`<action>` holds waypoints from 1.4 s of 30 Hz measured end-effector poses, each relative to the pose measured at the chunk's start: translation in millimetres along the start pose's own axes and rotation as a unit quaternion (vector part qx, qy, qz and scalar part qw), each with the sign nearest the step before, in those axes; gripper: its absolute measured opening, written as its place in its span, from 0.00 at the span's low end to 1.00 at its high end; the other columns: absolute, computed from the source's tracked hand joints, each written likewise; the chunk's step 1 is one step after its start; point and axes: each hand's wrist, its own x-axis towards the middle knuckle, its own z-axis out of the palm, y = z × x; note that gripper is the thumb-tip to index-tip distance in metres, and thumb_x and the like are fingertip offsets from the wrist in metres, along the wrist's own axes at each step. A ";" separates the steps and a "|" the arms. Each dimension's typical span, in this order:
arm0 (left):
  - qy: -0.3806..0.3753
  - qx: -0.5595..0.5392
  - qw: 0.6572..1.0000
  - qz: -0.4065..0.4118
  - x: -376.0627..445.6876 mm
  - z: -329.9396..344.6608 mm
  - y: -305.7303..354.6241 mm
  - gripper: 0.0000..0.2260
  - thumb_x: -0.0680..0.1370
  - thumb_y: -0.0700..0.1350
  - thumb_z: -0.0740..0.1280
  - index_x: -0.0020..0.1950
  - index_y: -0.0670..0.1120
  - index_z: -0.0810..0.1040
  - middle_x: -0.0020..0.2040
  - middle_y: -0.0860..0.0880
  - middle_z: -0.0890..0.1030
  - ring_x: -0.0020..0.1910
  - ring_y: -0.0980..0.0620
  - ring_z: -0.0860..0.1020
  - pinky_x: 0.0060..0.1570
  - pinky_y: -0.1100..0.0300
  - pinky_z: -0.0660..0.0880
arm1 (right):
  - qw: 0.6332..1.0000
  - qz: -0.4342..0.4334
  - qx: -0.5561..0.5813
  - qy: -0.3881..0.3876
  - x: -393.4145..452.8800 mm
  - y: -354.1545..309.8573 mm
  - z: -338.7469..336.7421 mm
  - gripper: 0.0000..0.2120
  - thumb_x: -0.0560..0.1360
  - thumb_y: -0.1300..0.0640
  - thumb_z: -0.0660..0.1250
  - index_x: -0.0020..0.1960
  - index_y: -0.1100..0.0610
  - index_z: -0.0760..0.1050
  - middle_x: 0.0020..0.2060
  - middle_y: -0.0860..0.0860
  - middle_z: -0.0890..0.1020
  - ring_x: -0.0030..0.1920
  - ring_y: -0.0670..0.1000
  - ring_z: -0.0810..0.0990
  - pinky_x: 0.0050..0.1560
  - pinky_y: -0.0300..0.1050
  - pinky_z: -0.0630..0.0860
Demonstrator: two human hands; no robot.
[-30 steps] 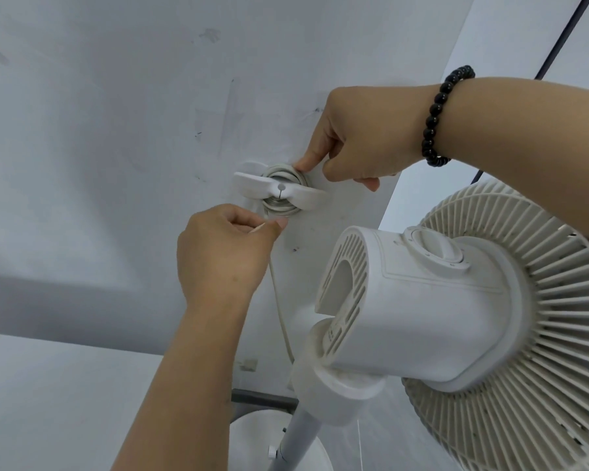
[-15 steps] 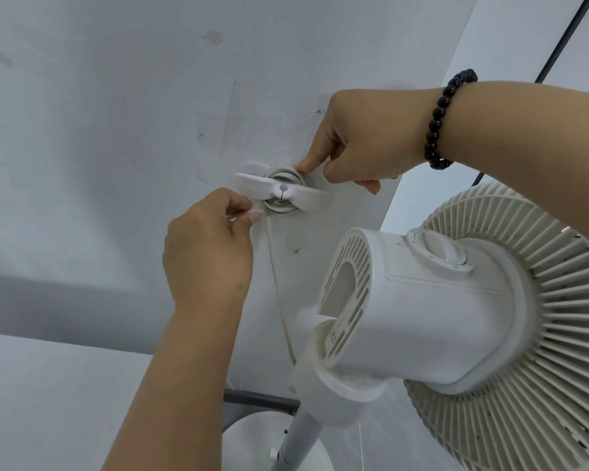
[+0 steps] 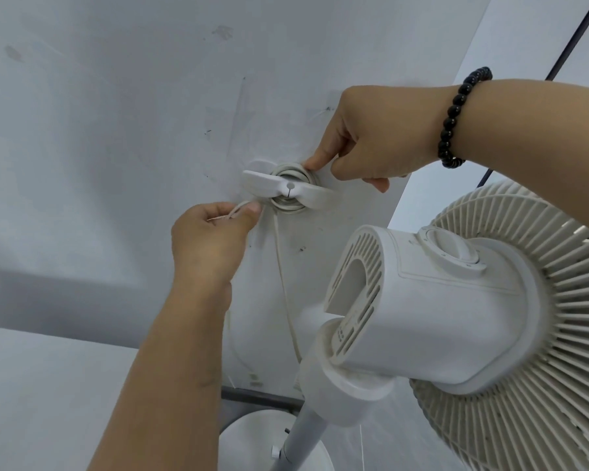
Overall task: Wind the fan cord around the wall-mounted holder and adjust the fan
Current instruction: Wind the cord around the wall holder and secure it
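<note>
The left hand (image 3: 208, 237) pinches the white cord (image 3: 284, 287) between thumb and curled fingers at 8 o'clock of the wall-mounted holder (image 3: 286, 192), where several turns already lie, while the right hand (image 3: 371, 141) grips the holder's edge at 2 o'clock, and the fan (image 3: 456, 317) stands at 4 o'clock.

Both forearms are bare, no sleeves showing. The left hand (image 3: 208, 239) wears nothing, while the right hand (image 3: 371, 141) has one thing at its wrist — a bracelet (image 3: 456, 110) of glossy, round black beads.
</note>
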 end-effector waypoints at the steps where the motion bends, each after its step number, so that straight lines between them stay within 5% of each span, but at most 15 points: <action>1: -0.022 -0.076 0.995 -0.058 0.0 -3.1 4.8 0.07 0.73 0.45 0.74 0.46 0.45 0.78 0.34 0.53 0.76 0.29 0.57 0.72 0.30 0.65 0.66 | 1.000 0.001 -0.001 0.000 0.0 -0.1 0.5 0.18 0.73 0.63 0.61 0.55 0.46 0.81 0.17 0.47 0.76 0.21 0.47 0.70 0.24 0.31 0.70; 4: -0.080 -0.269 0.947 -0.155 -0.4 -13.3 13.6 0.01 0.75 0.42 0.66 0.46 0.45 0.76 0.35 0.50 0.82 0.33 0.56 0.78 0.34 0.65 0.67 | 1.000 0.004 -0.002 0.004 0.0 0.0 0.7 0.17 0.73 0.62 0.61 0.54 0.46 0.82 0.17 0.47 0.77 0.19 0.46 0.69 0.22 0.30 0.70; 7: -0.094 -0.313 0.933 -0.149 -3.3 -15.8 16.5 0.06 0.75 0.42 0.64 0.51 0.45 0.75 0.42 0.49 0.85 0.41 0.52 0.79 0.38 0.63 0.68 | 1.000 0.006 -0.001 0.006 0.4 -1.5 0.2 0.16 0.73 0.62 0.62 0.54 0.47 0.82 0.17 0.47 0.77 0.18 0.45 0.69 0.22 0.30 0.70; 14: -0.081 -0.211 0.973 -0.047 -9.1 -5.8 24.0 0.03 0.70 0.45 0.69 0.42 0.49 0.78 0.46 0.51 0.82 0.45 0.53 0.76 0.39 0.63 0.66 | 1.000 0.004 -0.002 0.008 0.0 -2.5 0.4 0.15 0.73 0.62 0.62 0.53 0.48 0.82 0.16 0.46 0.76 0.17 0.44 0.68 0.21 0.29 0.70; 17: -0.056 -0.161 0.985 -0.005 -9.7 -1.5 23.7 0.12 0.69 0.44 0.72 0.51 0.49 0.78 0.47 0.54 0.80 0.46 0.56 0.77 0.44 0.63 0.68 | 1.000 0.006 -0.004 0.008 0.3 -2.5 0.8 0.16 0.73 0.62 0.62 0.54 0.48 0.82 0.16 0.46 0.76 0.19 0.46 0.69 0.23 0.31 0.71; 20: -0.016 -0.091 0.993 0.074 -10.4 3.1 22.8 0.12 0.75 0.41 0.70 0.56 0.49 0.74 0.42 0.57 0.78 0.39 0.62 0.77 0.37 0.72 0.73 | 1.000 0.008 -0.004 0.008 0.7 -3.1 1.1 0.17 0.73 0.62 0.62 0.55 0.48 0.82 0.17 0.46 0.77 0.20 0.47 0.70 0.25 0.33 0.72; 27: 0.012 -0.035 0.992 0.122 -9.4 1.4 23.0 0.12 0.75 0.39 0.70 0.55 0.49 0.75 0.44 0.55 0.81 0.29 0.67 0.75 0.30 0.74 0.72 | 1.000 0.006 -0.008 0.009 -0.3 -4.2 1.7 0.16 0.74 0.62 0.62 0.55 0.49 0.82 0.16 0.46 0.76 0.21 0.48 0.70 0.27 0.34 0.73; 34: 0.051 0.076 0.979 0.180 -11.0 2.0 24.9 0.11 0.75 0.39 0.66 0.51 0.54 0.74 0.49 0.54 0.82 0.46 0.58 0.79 0.44 0.64 0.73 | 1.000 0.000 -0.015 0.007 0.6 -5.5 1.6 0.17 0.73 0.62 0.61 0.54 0.49 0.83 0.16 0.47 0.76 0.25 0.50 0.72 0.30 0.37 0.74; 42: 0.123 0.215 0.931 0.267 -19.0 2.0 31.2 0.06 0.76 0.40 0.65 0.52 0.47 0.77 0.42 0.53 0.79 0.36 0.59 0.74 0.36 0.82 0.64 | 1.000 -0.006 -0.028 0.003 0.4 -6.4 2.4 0.15 0.73 0.62 0.62 0.51 0.48 0.83 0.17 0.48 0.77 0.27 0.51 0.73 0.32 0.38 0.73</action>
